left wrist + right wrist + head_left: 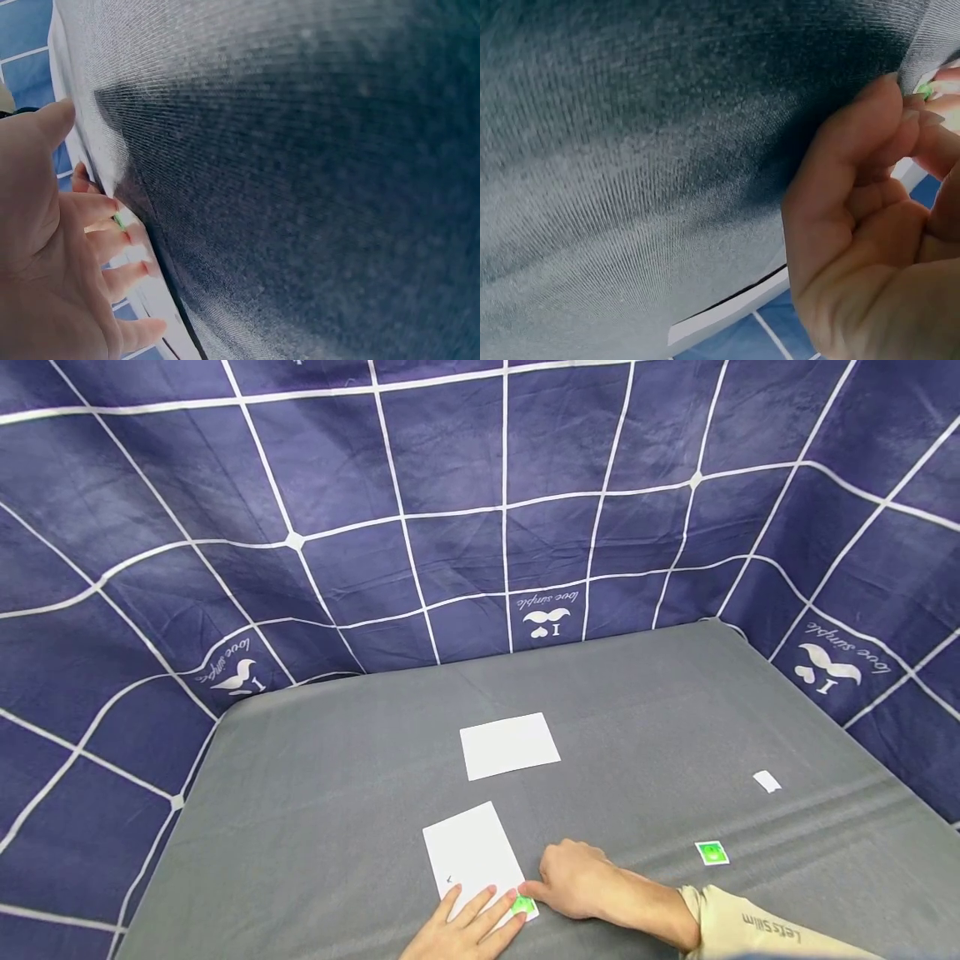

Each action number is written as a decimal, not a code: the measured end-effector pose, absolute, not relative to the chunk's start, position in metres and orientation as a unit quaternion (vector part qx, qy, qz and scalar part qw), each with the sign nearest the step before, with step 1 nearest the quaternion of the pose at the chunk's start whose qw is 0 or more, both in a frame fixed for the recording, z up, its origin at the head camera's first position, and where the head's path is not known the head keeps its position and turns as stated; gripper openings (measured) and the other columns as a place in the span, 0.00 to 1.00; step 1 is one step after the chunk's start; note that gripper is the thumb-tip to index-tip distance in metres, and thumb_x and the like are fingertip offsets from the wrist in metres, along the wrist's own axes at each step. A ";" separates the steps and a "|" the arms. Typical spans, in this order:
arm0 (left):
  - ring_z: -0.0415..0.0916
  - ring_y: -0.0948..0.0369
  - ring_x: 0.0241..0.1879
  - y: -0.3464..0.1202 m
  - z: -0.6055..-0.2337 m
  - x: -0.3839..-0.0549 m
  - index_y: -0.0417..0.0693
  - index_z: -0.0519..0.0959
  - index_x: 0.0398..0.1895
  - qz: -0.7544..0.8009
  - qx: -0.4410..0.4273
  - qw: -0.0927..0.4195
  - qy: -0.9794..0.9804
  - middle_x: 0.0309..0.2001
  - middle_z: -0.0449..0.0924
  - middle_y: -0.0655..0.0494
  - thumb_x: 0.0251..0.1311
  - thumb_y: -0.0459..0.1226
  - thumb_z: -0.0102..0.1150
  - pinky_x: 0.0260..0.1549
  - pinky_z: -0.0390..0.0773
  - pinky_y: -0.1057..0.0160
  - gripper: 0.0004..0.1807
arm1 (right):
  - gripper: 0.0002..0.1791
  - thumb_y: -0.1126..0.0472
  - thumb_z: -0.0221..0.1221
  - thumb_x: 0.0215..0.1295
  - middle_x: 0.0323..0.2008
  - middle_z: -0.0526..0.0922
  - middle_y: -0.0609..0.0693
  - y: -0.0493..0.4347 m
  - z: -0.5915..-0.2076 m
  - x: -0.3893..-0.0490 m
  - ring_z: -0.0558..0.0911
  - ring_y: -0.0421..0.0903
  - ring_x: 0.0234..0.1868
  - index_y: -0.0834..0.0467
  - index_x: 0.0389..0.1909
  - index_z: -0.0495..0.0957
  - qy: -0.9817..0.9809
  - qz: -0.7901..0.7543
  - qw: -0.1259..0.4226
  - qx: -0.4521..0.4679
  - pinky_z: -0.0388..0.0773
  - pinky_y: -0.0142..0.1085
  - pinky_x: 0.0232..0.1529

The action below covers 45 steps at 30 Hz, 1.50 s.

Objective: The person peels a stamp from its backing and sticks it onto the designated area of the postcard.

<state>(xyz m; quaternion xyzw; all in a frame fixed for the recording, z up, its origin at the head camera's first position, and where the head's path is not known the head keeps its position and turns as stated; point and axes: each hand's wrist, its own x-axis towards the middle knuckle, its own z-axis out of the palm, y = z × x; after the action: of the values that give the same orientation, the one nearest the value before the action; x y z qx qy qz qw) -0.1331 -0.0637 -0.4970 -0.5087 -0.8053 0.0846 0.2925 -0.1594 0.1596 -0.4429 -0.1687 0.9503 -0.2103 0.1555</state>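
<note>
A white sheet of paper (474,839) lies on the grey cloth surface, with a small dark mark near its left side. My left hand (468,931) rests on its lower part, fingers spread and fairly straight. Between and under those fingertips shows a green sticker (523,905) at the paper's lower right corner, partly covered. My right hand (573,881) is beside that corner, its fingers curled and its thumb stretched to the paper's edge by the sticker. In the right wrist view, the curled fingers of the right hand (877,195) show nothing held within them.
A second white sheet (510,746) lies farther back. To the right are a green square sticker (712,852) with a white border and a small white paper piece (767,781). Blue curtain with white lines (450,552) stands behind and at the sides. The grey cloth (315,793) is wrinkled at right.
</note>
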 end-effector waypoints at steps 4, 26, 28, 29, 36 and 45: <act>0.72 0.67 0.54 -0.064 -0.501 -0.133 0.66 0.76 0.52 0.077 -0.505 0.314 -0.801 0.55 0.75 0.68 0.72 0.58 0.24 0.46 0.69 0.55 0.27 | 0.26 0.47 0.63 0.59 0.06 0.58 0.36 0.160 -0.445 -0.158 0.60 0.35 0.11 0.49 0.07 0.64 0.948 -0.217 0.153 -0.176 0.59 0.32 0.11; 0.71 0.63 0.55 -0.069 -0.504 -0.135 0.65 0.72 0.59 0.069 -0.511 0.339 -0.787 0.58 0.72 0.67 0.72 0.58 0.23 0.50 0.67 0.54 0.27 | 0.27 0.49 0.65 0.57 0.06 0.55 0.33 0.165 -0.447 -0.159 0.55 0.31 0.10 0.47 0.07 0.60 0.934 -0.254 0.164 -0.189 0.52 0.27 0.11; 0.72 0.64 0.54 -0.069 -0.503 -0.135 0.65 0.74 0.54 0.076 -0.513 0.333 -0.787 0.57 0.73 0.67 0.72 0.58 0.24 0.49 0.66 0.53 0.26 | 0.27 0.49 0.65 0.57 0.06 0.55 0.33 0.165 -0.447 -0.159 0.55 0.31 0.10 0.48 0.07 0.61 0.934 -0.255 0.162 -0.189 0.52 0.27 0.11; 0.72 0.64 0.54 -0.069 -0.503 -0.135 0.66 0.74 0.53 0.078 -0.514 0.330 -0.788 0.57 0.73 0.67 0.72 0.58 0.24 0.50 0.65 0.53 0.26 | 0.27 0.49 0.65 0.57 0.06 0.55 0.33 0.165 -0.448 -0.159 0.56 0.31 0.10 0.48 0.07 0.61 0.934 -0.255 0.162 -0.189 0.52 0.27 0.11; 0.69 0.64 0.57 -0.074 -0.507 -0.135 0.67 0.68 0.61 0.068 -0.510 0.329 -0.792 0.58 0.72 0.69 0.73 0.57 0.23 0.65 0.48 0.48 0.25 | 0.27 0.48 0.66 0.56 0.06 0.56 0.33 0.166 -0.449 -0.156 0.57 0.32 0.11 0.48 0.07 0.62 0.936 -0.259 0.145 -0.189 0.54 0.29 0.11; 0.70 0.61 0.54 -0.091 -0.514 -0.142 0.66 0.68 0.59 0.059 -0.473 0.339 -0.811 0.55 0.75 0.67 0.71 0.60 0.20 0.60 0.54 0.47 0.28 | 0.29 0.48 0.65 0.58 0.06 0.54 0.33 0.169 -0.450 -0.156 0.55 0.31 0.11 0.47 0.08 0.58 0.930 -0.277 0.151 -0.186 0.52 0.28 0.12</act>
<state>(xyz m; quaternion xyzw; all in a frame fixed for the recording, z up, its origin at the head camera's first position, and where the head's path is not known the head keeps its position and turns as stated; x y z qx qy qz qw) -0.1423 -0.0914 -0.5141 -0.4730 -0.8110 0.0593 0.3392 -0.1563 0.1687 -0.4504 -0.1865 0.9303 -0.2772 0.1512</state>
